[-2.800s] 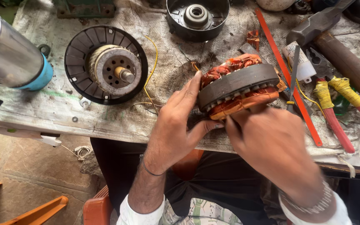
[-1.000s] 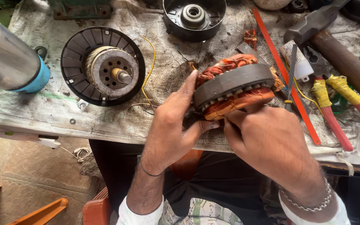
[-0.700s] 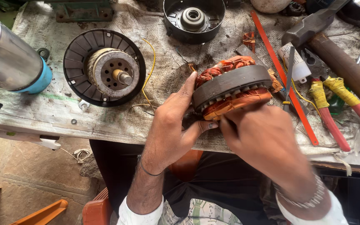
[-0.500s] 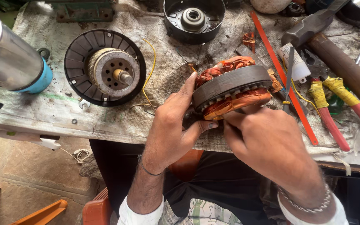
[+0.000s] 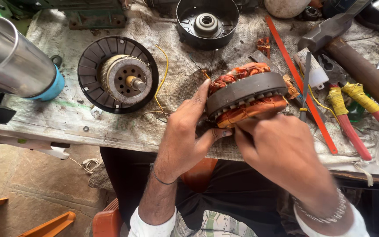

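Item: motor stator (image 5: 246, 98) with copper windings, tilted at the bench (image 5: 110, 127) front edge. I am steadying it with my left hand (image 5: 185, 136), fingers wrapping its rim; my right hand (image 5: 281, 149) is pinching its underside. Left of the stator: rotor disc (image 5: 118, 74). Right: red-handled pliers (image 5: 352, 118).

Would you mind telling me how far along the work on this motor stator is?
Done: the motor is apart, with the rotor and end cover lying separately on the bench. In hand: the left hand steadies the stator while the right hand works at its copper windings. Left: everything remains unassembled.
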